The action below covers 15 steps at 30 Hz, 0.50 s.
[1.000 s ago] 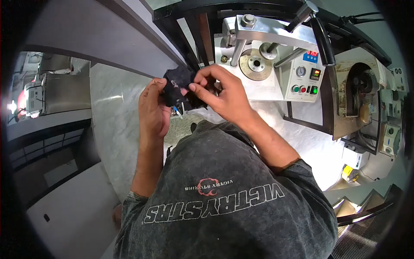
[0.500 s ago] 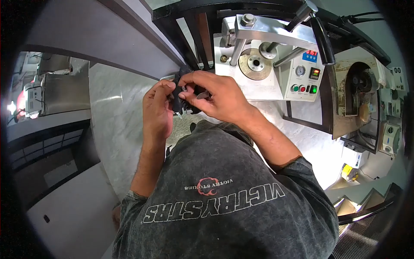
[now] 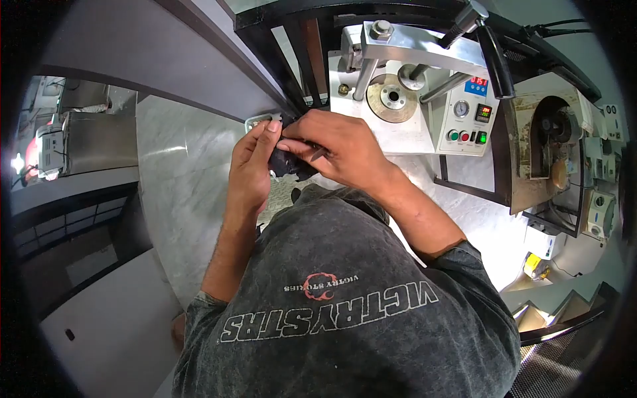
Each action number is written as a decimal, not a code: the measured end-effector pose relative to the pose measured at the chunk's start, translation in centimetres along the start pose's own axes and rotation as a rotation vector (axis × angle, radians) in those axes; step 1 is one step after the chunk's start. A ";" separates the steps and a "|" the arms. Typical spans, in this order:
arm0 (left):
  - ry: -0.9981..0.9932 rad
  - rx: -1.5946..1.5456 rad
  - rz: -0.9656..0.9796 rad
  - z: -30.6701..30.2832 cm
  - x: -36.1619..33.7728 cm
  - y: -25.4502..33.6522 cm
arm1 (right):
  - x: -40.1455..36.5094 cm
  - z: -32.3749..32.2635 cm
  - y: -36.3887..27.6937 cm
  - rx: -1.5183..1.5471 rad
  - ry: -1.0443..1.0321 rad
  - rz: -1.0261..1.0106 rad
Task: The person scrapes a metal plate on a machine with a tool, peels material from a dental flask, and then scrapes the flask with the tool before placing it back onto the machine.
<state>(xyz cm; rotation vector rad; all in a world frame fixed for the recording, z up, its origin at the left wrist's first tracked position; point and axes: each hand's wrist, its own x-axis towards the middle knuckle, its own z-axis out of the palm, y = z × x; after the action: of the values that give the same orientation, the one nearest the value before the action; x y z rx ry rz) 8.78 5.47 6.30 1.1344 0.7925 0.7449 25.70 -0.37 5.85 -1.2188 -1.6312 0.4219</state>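
In front of my torso, my left hand [image 3: 252, 159] and my right hand [image 3: 342, 146] meet over a dark, soft-looking piece [image 3: 284, 162] with ragged edges. My left thumb lies extended along its upper left side, with the fingers curled beneath. From the other side, my right thumb and forefinger pinch at it. A small greyish sliver [image 3: 320, 154], metal by its look, shows against my right palm. Just beyond the left thumb, a pale tray [image 3: 252, 122] with small bits in it peeks out, mostly hidden by the hand.
A white press machine [image 3: 418, 136] with a round metal plate [image 3: 393, 98], a black-handled lever [image 3: 495, 63] and lit displays stands ahead right. A grey panel [image 3: 166, 60] runs along the left. Farther right is a worn beige machine [image 3: 531, 146].
My left hand has shifted slightly right, and its thumb has straightened upward. More of the dark piece shows below the fingers, and the pale tray has come into sight behind them.
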 end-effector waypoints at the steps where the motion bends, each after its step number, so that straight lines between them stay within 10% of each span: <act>1: -0.048 0.000 0.010 0.2 -0.1 0.2 | 0.0 0.0 0.2 -0.058 0.009 -0.058; 12: 0.021 -0.267 -0.004 0.5 -0.7 -1.2 | -1.2 -0.5 0.4 -0.358 0.025 -0.360; 15: 0.346 -0.319 -0.001 -4.1 1.4 -2.0 | -1.9 -0.5 -0.6 -0.242 0.146 -0.445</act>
<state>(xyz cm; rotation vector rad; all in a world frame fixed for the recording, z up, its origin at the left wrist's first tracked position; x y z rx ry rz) 6.32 8.13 3.24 0.7272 0.9226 1.0428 25.74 -2.38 5.58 -0.9905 -1.7978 -0.1433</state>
